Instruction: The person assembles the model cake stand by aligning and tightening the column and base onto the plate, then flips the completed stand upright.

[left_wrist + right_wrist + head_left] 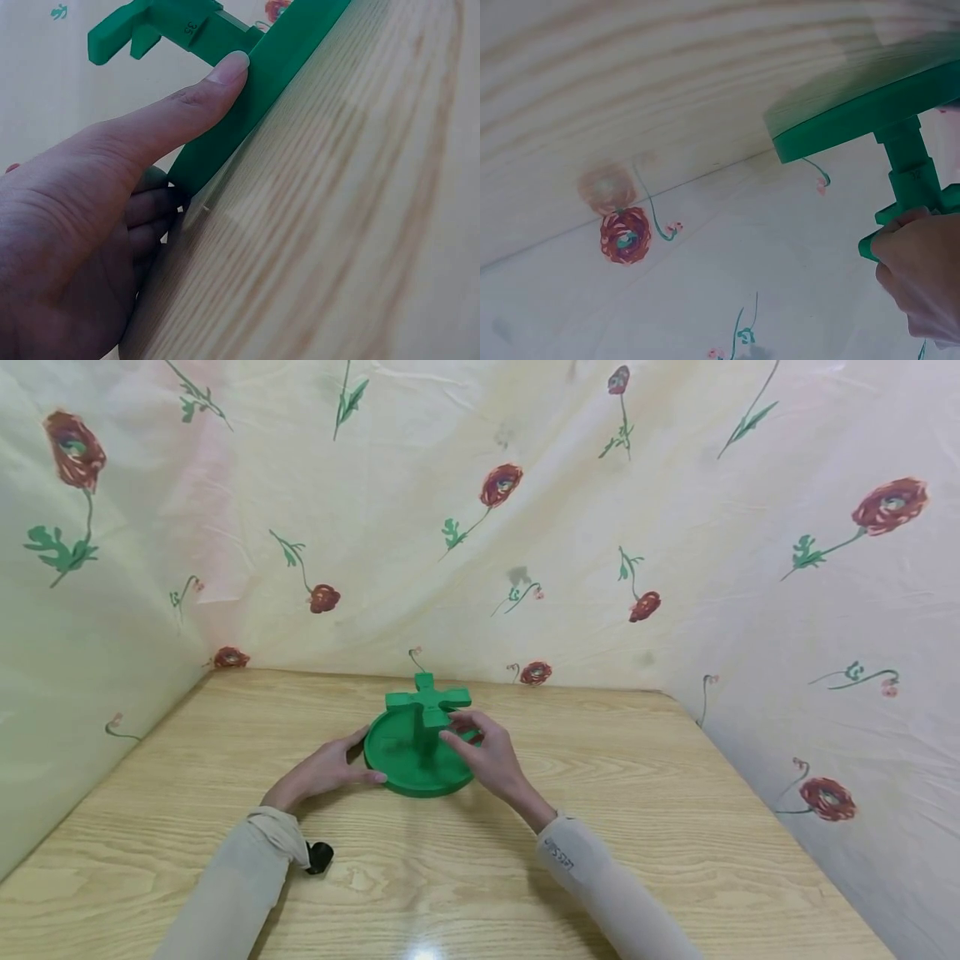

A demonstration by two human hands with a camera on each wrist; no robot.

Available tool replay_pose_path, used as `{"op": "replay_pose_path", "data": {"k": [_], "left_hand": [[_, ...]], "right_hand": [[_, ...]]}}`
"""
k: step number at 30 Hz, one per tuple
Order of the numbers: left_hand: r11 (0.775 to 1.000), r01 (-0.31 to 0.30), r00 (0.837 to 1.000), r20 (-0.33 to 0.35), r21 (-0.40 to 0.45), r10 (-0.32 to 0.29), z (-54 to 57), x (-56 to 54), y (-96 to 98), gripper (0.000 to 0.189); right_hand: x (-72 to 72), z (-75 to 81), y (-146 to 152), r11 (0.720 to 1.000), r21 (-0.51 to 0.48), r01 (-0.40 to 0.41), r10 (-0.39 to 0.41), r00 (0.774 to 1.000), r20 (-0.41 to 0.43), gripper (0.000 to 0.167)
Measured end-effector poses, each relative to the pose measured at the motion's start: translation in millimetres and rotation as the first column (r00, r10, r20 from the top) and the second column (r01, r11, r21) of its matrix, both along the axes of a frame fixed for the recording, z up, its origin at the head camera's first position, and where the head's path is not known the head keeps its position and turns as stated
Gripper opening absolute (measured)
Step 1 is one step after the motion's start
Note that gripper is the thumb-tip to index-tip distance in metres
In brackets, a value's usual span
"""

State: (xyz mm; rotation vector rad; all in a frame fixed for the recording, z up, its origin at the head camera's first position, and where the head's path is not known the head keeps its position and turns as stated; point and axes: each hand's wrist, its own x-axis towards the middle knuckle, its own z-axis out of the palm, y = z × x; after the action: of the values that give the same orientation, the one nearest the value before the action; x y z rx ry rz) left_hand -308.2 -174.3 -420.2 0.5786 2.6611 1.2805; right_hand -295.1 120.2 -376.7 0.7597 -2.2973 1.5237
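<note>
A green round base with a low rim (423, 792) sits on the table, and a post (911, 161) rises from its middle. On the post is a green cross-shaped top (429, 697) with several stubby arms. My left hand (333, 767) holds the base's near left side, its thumb on the rim and the other fingers curled by the edge in the left wrist view. With thumb and fingers, my right hand (491, 758) pinches the near right part of the cross-shaped top. In the right wrist view its fingers (900, 232) cover part of that top.
Beneath everything is a light wood-grain table (600, 827). A cloth with printed red flowers (420, 527) hangs behind it and along both sides. A small black object (320, 857) is by the left sleeve cuff.
</note>
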Motion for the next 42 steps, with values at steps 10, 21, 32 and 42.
{"op": "replay_pose_path", "data": {"k": [10,21,32,42], "left_hand": [[1.000,-0.002,1.000,0.001,0.003,0.002,-0.3,-1.1,1.1,0.109],[1.000,0.003,1.000,0.011,0.018,-0.003,0.1,-0.2,1.0,0.110],[1.000,0.011,1.000,-0.003,0.003,-0.011,0.7,0.4,0.1,0.110],[1.000,0.004,1.000,0.014,0.011,-0.004,-1.1,-1.3,-0.2,0.111]], "right_hand": [[-9.9,-0.7,10,0.990,-0.049,0.130,-0.136,0.976,-0.170,0.018],[-25.7,-4.9,13,0.995,0.013,0.096,-0.095,0.992,-0.082,0.045],[-33.9,-5.2,11,0.996,0.076,0.049,-0.049,0.999,-0.012,0.051],[-32.7,-2.5,12,0.996,0.047,0.081,-0.079,0.996,-0.039,0.045]]}}
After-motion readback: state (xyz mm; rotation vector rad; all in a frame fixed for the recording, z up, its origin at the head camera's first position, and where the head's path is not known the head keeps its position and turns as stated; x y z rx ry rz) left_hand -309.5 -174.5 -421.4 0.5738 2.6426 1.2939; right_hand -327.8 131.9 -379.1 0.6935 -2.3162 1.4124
